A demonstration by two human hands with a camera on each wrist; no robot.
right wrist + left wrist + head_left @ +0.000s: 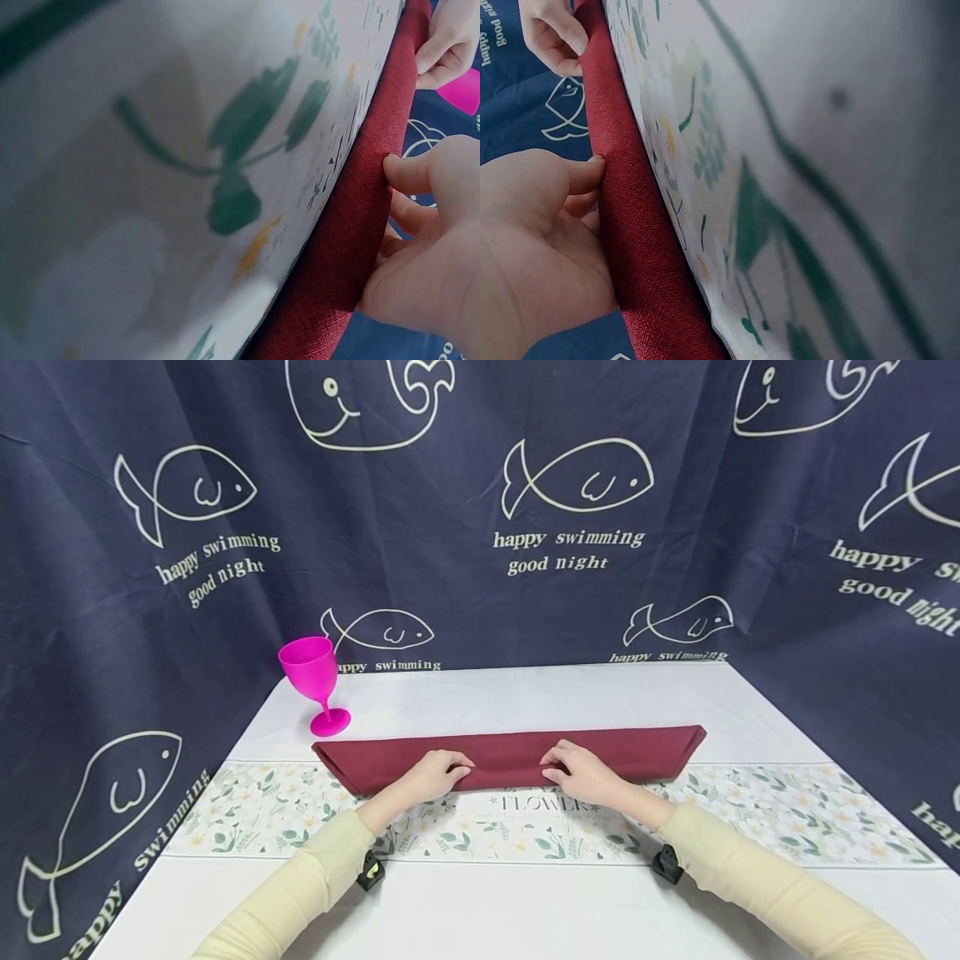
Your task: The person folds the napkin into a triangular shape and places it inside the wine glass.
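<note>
A dark red cloth napkin (495,752), folded into a long band with slanted ends, lies across the table. My left hand (438,774) pinches its near edge left of the middle, thumb below and fingers curled over the top. On the other side of the middle, my right hand (585,773) pinches the same edge in a mirrored way. In the left wrist view the napkin's rounded fold (634,217) passes under the left thumb. The right wrist view shows the right thumb (401,171) pressed on the fold, the other fingers partly hidden behind.
A bright pink goblet (315,681) stands at the table's back left, beyond the napkin's left end. Under the napkin runs a floral printed strip (510,839) on the white table (510,902). A navy curtain (465,527) with fish drawings hangs behind and at both sides.
</note>
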